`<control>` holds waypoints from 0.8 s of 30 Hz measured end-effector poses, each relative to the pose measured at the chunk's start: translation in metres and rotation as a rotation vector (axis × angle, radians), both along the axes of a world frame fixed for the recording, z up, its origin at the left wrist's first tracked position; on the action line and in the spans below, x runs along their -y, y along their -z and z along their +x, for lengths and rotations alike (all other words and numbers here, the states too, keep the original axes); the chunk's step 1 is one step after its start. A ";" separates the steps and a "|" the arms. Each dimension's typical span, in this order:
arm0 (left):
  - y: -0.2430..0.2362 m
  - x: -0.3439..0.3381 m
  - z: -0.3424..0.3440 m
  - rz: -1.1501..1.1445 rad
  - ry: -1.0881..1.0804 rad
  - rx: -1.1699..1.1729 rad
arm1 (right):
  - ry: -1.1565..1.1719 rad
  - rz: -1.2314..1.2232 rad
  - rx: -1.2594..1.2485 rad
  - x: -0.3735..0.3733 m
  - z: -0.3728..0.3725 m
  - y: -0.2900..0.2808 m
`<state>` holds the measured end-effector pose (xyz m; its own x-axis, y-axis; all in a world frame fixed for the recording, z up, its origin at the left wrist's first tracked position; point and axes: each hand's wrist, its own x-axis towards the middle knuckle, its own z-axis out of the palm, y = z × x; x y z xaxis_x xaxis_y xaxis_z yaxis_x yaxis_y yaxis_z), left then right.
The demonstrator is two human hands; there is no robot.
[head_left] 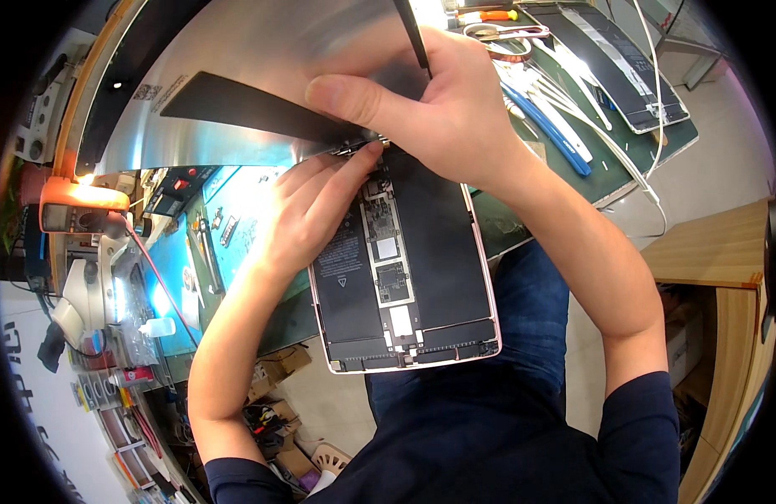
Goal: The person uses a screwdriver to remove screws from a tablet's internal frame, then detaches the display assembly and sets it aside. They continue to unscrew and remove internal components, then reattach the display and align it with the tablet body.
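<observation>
An opened tablet [442,252] with a pink-gold frame lies before me, its black batteries and long logic board [386,244] exposed. Its display panel [262,50], silvery on the back with a black strip, is tilted up over the far end. My right hand [455,109] is closed on the panel's right part, thumb flat on its back; the other fingers are partly hidden. My left hand [308,214] reaches to the tablet's far end with fingers stretched out. Its index fingertip touches the connector area at the panel's lower edge; its thumb is hidden.
Right of the tablet, white cables, a blue-handled tool [556,134] and scissors [510,32] crowd the green mat. Another opened tablet housing [615,59] lies beyond them. At left are an orange-cased meter [84,207], a small white bottle [157,327] and tweezers [210,252] on a blue mat.
</observation>
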<state>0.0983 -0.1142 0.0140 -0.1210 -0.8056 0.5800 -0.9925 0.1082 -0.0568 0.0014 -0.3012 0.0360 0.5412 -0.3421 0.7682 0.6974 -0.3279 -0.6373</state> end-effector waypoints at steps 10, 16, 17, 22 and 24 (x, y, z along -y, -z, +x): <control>-0.002 -0.003 0.003 0.011 0.005 0.084 | 0.056 -0.074 -0.033 -0.001 -0.009 0.000; -0.005 -0.003 0.002 0.063 0.009 0.086 | 0.037 -0.050 -0.035 0.001 -0.007 0.001; -0.005 -0.004 0.002 0.069 0.005 0.085 | 0.040 -0.059 -0.037 0.001 -0.007 0.001; -0.003 -0.004 0.002 0.070 -0.002 0.044 | 0.035 -0.044 -0.020 0.000 -0.006 0.001; -0.003 -0.004 0.002 0.073 -0.004 0.031 | 0.029 -0.038 -0.023 0.000 -0.007 0.001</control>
<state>0.1001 -0.1104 0.0169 -0.1345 -0.8461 0.5157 -0.9909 0.1092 -0.0793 -0.0051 -0.3011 0.0352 0.5489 -0.3282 0.7688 0.6730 -0.3720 -0.6393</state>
